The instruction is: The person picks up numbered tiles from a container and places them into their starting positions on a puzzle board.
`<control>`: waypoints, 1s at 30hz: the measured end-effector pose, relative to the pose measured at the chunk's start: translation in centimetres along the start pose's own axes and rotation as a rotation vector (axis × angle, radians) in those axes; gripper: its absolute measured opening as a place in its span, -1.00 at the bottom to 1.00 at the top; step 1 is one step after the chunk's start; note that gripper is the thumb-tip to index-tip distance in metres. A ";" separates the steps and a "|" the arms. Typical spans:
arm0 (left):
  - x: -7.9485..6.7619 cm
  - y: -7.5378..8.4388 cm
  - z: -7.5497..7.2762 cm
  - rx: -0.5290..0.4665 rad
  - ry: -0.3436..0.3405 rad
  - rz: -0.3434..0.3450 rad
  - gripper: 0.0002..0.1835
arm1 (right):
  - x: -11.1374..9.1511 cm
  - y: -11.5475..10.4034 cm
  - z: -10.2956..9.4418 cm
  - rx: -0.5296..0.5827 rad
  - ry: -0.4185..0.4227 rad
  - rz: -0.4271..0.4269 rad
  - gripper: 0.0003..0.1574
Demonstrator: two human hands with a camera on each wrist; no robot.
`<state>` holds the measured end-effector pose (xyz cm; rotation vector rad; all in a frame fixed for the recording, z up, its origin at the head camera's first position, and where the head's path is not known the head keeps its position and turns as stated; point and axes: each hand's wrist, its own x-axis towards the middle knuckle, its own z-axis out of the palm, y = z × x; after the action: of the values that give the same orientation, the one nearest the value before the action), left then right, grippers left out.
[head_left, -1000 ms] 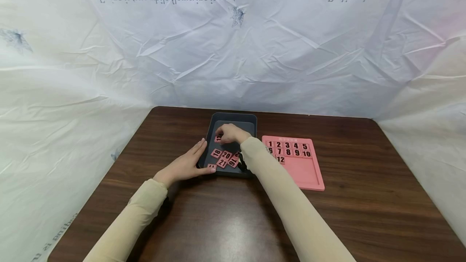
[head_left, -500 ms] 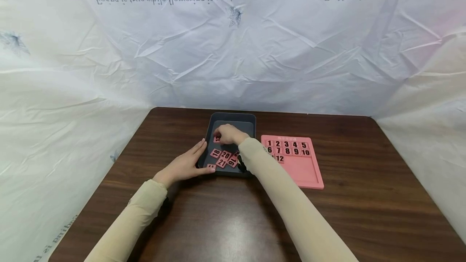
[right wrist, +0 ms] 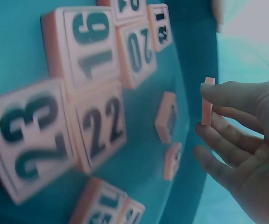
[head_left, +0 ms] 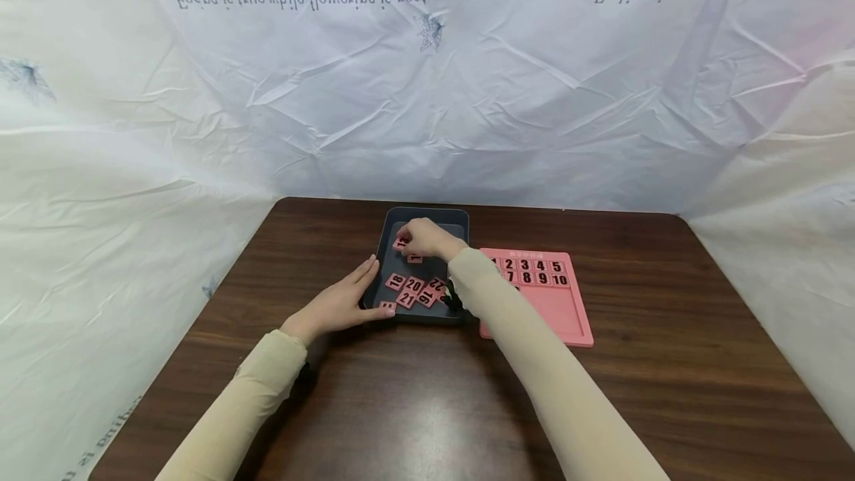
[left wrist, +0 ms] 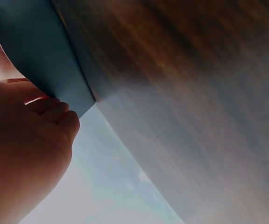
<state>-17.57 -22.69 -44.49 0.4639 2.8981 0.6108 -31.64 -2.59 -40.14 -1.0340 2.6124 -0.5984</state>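
Note:
In the head view my right hand (head_left: 429, 238) is over the far half of a dark grey tray (head_left: 434, 215), pinching a pink number tile (head_left: 401, 243). The right wrist view shows that tile (right wrist: 207, 105) edge-on between thumb and fingertips. Another tile (head_left: 415, 259) lies just below this hand. Several loose tiles, among them 18 (head_left: 396, 281), 20 (head_left: 415, 286) and 21 (head_left: 406, 299), are in the near half. My left hand (head_left: 337, 303) rests against the tray's near left corner, fingers along the left side and thumb across the near rim; its wrist view shows fingertips (left wrist: 69, 123) at the outer wall.
Right of the tray lies a pink board (head_left: 548, 310) with numbered tiles in its upper rows, partly hidden by the right sleeve (head_left: 508, 318). The brown wooden table (head_left: 668, 332) carries both. White printed sheeting (head_left: 427, 117) hangs behind and at both sides.
The right hand has shifted slightly away and up with the tile pinched in it, uncovering another tile beneath. The right sleeve now covers more of the board. The left hand stays put.

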 end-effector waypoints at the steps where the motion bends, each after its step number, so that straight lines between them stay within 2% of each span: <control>1: 0.0 0.0 0.0 0.000 -0.002 -0.001 0.23 | -0.3 0.2 -0.3 0.013 0.011 -0.004 -0.41; 11: 0.0 0.1 0.0 0.014 -0.001 -0.009 0.24 | -4.6 3.5 -3.6 0.148 0.187 -0.002 -0.41; 21: -0.3 0.1 0.3 0.010 0.005 -0.004 0.25 | -10.6 8.3 -5.6 0.148 0.293 0.107 -0.31; 30: -0.2 0.2 0.3 0.008 0.007 -0.003 0.26 | -15.5 11.6 -5.6 0.098 0.327 0.159 -0.29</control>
<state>-17.26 -22.42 -44.68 0.4593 2.9085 0.6012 -29.62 17.46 -39.18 -0.7419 2.8723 -0.9121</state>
